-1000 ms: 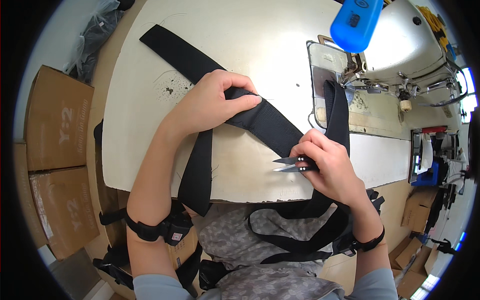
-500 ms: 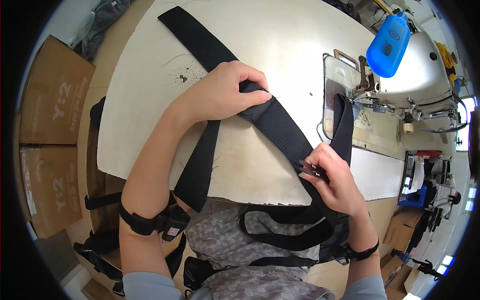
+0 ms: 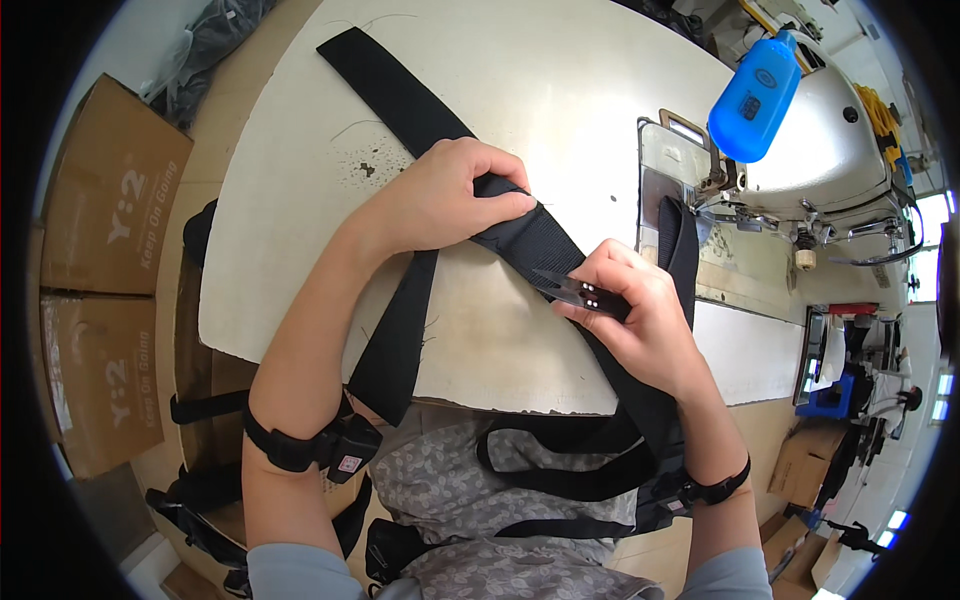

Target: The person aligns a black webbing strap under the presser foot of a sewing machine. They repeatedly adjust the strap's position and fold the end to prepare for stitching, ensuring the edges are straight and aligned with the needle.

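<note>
Your left hand (image 3: 450, 197) pinches the black strap (image 3: 532, 243) between thumb and fingers. Your right hand (image 3: 648, 318) grips dark thread snips (image 3: 592, 297), blades over the strap, near the pinch. Strap slants across the pale table (image 3: 265, 240), far left to near right. Far right: white sewing machine (image 3: 825, 140), blue bottle (image 3: 757, 98).

A sewing workshop, in interior view. Indicative features are the white metal sewing machine (image 3: 822, 145) mounted on a worn, cream-coloured bench (image 3: 275, 240), fine loose threads (image 3: 358, 123) on its surface, black thread snips (image 3: 592, 299), black woven webbing (image 3: 395, 90) and stacked brown cardboard cartons (image 3: 108, 205).
</note>
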Demonstrator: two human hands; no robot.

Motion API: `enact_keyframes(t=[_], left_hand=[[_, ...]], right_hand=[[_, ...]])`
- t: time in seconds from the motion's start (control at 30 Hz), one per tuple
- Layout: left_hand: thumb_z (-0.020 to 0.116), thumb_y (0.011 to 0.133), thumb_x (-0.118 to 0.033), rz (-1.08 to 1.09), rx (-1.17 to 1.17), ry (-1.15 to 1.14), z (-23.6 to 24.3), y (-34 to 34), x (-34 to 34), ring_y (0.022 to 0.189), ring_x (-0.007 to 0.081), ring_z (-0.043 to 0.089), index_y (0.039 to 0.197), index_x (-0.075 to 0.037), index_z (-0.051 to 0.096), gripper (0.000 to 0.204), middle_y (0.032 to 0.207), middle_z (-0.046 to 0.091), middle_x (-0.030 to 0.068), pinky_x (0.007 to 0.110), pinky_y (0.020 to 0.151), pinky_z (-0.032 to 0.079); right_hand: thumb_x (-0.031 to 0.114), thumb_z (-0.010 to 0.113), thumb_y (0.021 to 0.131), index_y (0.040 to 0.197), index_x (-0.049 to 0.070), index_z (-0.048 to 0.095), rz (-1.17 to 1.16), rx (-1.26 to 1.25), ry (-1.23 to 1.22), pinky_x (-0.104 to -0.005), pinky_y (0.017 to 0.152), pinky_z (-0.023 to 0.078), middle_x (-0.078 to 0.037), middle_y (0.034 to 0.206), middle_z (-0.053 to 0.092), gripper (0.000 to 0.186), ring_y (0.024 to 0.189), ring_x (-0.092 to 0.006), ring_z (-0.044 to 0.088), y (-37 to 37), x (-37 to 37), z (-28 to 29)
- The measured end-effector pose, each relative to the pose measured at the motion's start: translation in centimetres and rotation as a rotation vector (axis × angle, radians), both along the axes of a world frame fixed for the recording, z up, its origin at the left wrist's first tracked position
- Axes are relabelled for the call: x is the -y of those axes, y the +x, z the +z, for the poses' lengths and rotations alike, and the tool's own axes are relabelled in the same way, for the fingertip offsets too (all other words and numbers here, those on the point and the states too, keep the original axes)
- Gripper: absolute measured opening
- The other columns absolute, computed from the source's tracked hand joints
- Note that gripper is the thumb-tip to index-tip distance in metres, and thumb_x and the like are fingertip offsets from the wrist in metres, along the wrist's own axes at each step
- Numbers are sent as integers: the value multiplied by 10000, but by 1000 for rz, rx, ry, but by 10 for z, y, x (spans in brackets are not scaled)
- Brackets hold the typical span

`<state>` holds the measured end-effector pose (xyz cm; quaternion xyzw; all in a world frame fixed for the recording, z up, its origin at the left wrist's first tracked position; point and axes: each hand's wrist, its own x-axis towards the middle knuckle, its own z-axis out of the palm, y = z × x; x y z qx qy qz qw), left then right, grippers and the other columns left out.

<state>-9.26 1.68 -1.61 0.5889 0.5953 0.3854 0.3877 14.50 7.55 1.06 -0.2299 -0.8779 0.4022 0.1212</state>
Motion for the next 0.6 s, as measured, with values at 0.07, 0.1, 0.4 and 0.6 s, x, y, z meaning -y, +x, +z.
enact_keyframes(t=[0.07,0.1,0.4,0.6], left_hand=[[683,875,-156,-5,-12,21,-2,0,0,717,66,523,896,17,671,175,755,620,8,236,648,416],[682,875,-156,-8,-30,35,0,0,0,715,68,522,893,18,669,175,751,619,11,236,647,415],[673,874,-154,21,-40,-1,2,2,1,712,72,514,873,17,658,172,736,602,15,234,652,411],[671,880,-155,18,-25,-19,3,1,0,716,65,509,886,18,660,174,741,600,6,233,655,407]], right_hand=[[76,708,834,909,-14,627,2,16,0,-305,658,443,-95,831,572,142,734,-204,559,1,2,4],[59,697,839,910,-14,618,-2,-36,-24,-290,661,438,-85,834,565,129,740,-186,555,4,-1,4],[42,731,819,1002,-17,681,-350,-75,251,-250,633,419,-60,828,581,198,709,-119,541,32,-28,-7],[13,780,769,941,-17,676,-135,-174,-150,-268,719,487,-60,882,623,203,791,-141,594,32,-8,3]])
